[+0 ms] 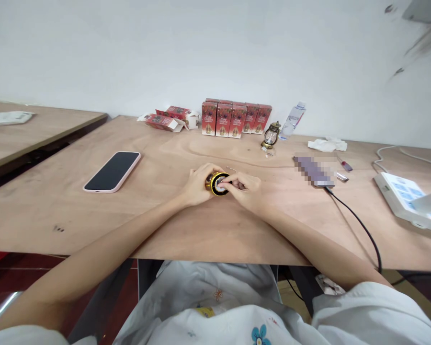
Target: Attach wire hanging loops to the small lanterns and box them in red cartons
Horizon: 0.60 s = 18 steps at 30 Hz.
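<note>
My left hand is wrapped round a small gold lantern, tipped so that its round base with a black ring and pale centre faces me. Thumb and finger of my right hand are pinched together at the middle of that base. Whatever is between those fingertips is too small to make out. A thin metal piece lies on the table just beyond my hands. Farther back, a bronze-coloured lantern with a clear body stands upright, with small bits in front of it.
Several red printed boxes stand at the back; opened, flattened ones lie left of them. A tilted water bottle, crumpled tissue, cabled phone and white power strip are to the right. Another phone lies left.
</note>
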{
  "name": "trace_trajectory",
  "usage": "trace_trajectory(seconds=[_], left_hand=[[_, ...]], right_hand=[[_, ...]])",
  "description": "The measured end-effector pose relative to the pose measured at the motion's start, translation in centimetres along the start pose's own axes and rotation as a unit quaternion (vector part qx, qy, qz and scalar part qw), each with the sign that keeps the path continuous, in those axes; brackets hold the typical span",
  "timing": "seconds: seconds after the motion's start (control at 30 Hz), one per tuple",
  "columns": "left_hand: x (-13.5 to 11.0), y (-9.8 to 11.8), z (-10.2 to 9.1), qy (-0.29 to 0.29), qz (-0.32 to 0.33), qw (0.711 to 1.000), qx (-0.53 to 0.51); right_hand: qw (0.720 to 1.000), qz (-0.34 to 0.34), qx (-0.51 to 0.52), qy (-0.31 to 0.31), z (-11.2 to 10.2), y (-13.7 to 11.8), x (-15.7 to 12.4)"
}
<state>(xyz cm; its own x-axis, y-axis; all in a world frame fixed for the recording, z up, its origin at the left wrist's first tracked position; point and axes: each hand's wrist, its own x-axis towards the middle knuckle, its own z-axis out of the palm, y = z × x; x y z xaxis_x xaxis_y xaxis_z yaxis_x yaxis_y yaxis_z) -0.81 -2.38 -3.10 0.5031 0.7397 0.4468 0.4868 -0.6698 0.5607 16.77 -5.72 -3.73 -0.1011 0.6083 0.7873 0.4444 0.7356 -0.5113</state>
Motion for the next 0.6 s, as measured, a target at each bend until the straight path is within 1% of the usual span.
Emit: trace_trajectory(seconds=[0.13, 0.2, 0.27, 0.3, 0.33, 0.37, 0.4, 0.43, 0.47, 0.5, 0.53, 0.6], left_hand=[[0.0, -0.2, 0.1, 0.002, 0.003, 1.000, -0.009], [0.1, -0.3, 0.1, 0.011, 0.002, 0.999, -0.032], [0.3, -0.3, 0.1, 0.023, -0.008, 0.997, -0.071], [0.4, -0.4, 0.0, 0.030, -0.017, 0.995, -0.097], [0.6, -0.4, 0.0, 0.039, -0.029, 0.991, -0.128], [0.8, -0.5, -0.1, 0.051, -0.045, 0.985, -0.161], [1.0, -0.7, -0.2, 0.066, -0.063, 0.977, -0.194], [1.2, -0.8, -0.3, 0.086, -0.082, 0.967, -0.224], [1.4, -0.9, -0.5, 0.108, -0.102, 0.957, -0.250], [1.5, -1.1, -0.6, 0.126, -0.124, 0.946, -0.273], [1.7, -1.2, -0.8, 0.138, -0.145, 0.935, -0.292], [1.7, -1.3, -1.1, 0.146, -0.176, 0.918, -0.323]], right_hand=[[0.998, 0.052, 0.045, -0.009, 0.1, -0.2, 0.1], [0.990, 0.112, 0.087, 0.001, 0.2, -0.3, 0.3], [0.969, 0.197, 0.145, 0.032, 0.1, -0.1, 0.7], [0.951, 0.248, 0.177, 0.049, -0.1, 0.1, 1.1], [0.924, 0.312, 0.212, 0.068, -0.3, 0.5, 1.5], [0.887, 0.381, 0.244, 0.085, -0.6, 1.0, 1.9], [0.844, 0.452, 0.271, 0.099, -0.9, 1.6, 2.4], [0.793, 0.521, 0.293, 0.116, -1.4, 2.4, 2.8], [0.759, 0.562, 0.302, 0.127, -1.9, 3.1, 3.2], [0.737, 0.587, 0.307, 0.137, -2.4, 3.9, 3.6], [0.722, 0.601, 0.308, 0.149, -2.9, 4.7, 3.9], [0.706, 0.613, 0.307, 0.177, -3.8, 5.9, 4.4]])
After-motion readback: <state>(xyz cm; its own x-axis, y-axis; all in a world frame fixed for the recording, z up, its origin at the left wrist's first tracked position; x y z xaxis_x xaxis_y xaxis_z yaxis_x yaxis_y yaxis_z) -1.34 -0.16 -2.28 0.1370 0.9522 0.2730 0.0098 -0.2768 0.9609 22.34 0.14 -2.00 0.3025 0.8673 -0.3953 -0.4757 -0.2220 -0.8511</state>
